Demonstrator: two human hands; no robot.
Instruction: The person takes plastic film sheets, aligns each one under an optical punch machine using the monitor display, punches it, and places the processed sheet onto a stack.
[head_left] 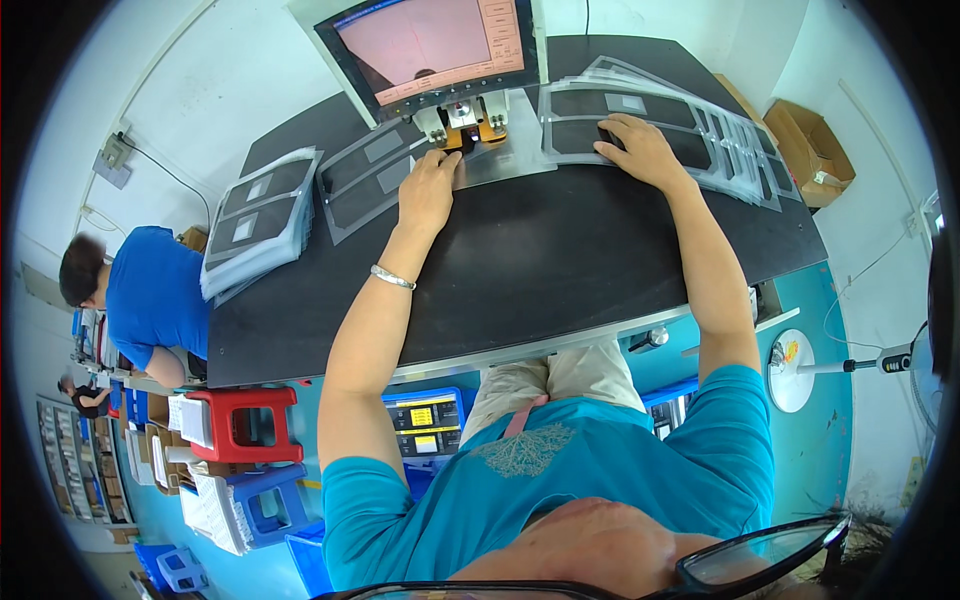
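My left hand (428, 192) is at the front of a small machine (465, 118) with a metal head and orange parts, below a monitor. Its fingers are closed near the machine's front edge; what they hold, if anything, I cannot make out. My right hand (645, 152) lies over a fanned stack of clear-edged sheets with dark panels (660, 112), thumb and fingers apart. Left of the machine lie a few similar loose sheets (352, 190), beside my left hand. A metal plate (515, 160) extends from under the machine between my hands.
A thick pile of sheets (258, 215) stands at the left of the black table (540, 260). The monitor (430, 50) rises behind the machine. A cardboard box (812, 150) is at right; a person in blue (155, 290), a red stool (245, 425) and a blue stool (270, 505) are left.
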